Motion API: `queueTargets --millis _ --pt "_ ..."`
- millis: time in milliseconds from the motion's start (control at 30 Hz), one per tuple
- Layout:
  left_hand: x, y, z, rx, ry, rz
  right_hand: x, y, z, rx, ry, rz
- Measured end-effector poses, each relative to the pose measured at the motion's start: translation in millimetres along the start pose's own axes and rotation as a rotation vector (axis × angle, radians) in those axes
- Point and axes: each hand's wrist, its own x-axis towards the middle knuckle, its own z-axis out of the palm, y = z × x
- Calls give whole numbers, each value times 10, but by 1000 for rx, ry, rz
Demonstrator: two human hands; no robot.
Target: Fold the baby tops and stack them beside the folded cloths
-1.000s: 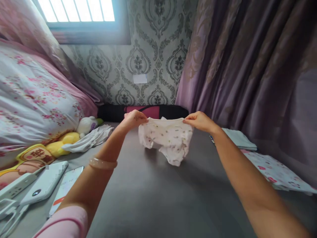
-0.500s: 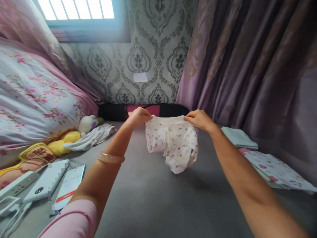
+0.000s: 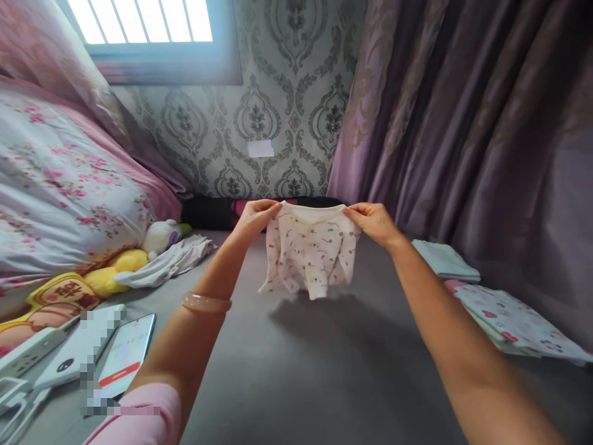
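Observation:
A small white baby shirt point(image 3: 309, 254) with tiny coloured prints hangs in the air over the grey bed surface point(image 3: 301, 371). My left hand point(image 3: 256, 216) pinches its left shoulder and my right hand point(image 3: 373, 221) pinches its right shoulder, both closed on the cloth. The sleeves and hem dangle free, just above the surface. A pale bangle point(image 3: 206, 303) sits on my left wrist.
Folded light clothes point(image 3: 445, 260) and a floral printed cloth point(image 3: 509, 315) lie at the right by the purple curtain point(image 3: 463, 123). At left are a crumpled white garment point(image 3: 169, 262), plush toys point(image 3: 162, 235), a floral quilt point(image 3: 60, 185), a phone point(image 3: 125, 355) and a power strip point(image 3: 28, 355). A dark roll point(image 3: 213, 211) lines the wall.
Both hands have lifted the shirt off the surface and it has fallen open, hanging flat where it was bunched before.

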Motion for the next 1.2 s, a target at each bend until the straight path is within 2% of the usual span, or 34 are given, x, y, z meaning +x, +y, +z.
queueTargets --millis 133,233,333,467,533,633,700,800,933,1033,1133,1200 --pt "36 -78 28 153 118 183 6 49 35 -224 108 -108" --pt "15 -108 86 402 272 301 -72 -21 114 -437 249 -152" --pt "-83 -81 212 621 436 386 -205 -145 251 -629 407 -131" --pt "-258 -59 351 757 633 369 -401 -290 398 -804 473 -180" --pt "-342 -69 335 840 659 343 -489 -339 408 -866 460 -231" --pt "-469 -77 194 1022 584 349 -609 -399 340 -946 404 -289" --pt "-560 -56 52 1146 506 402 -692 -441 260 -978 361 -321" --pt "-732 29 -183 1281 417 566 -851 -527 117 -981 319 -375" --pt "-1088 262 -478 1289 324 840 -1165 -732 -87 -879 228 -431" --pt "-1390 512 -633 1254 200 935 -1402 -945 -227 -735 145 -354" --pt "-1532 729 -687 1133 63 905 -1499 -1107 -329 -562 -12 -190" --pt "-1479 766 -664 1037 -11 742 -1453 -1108 -356 -432 -128 -85"
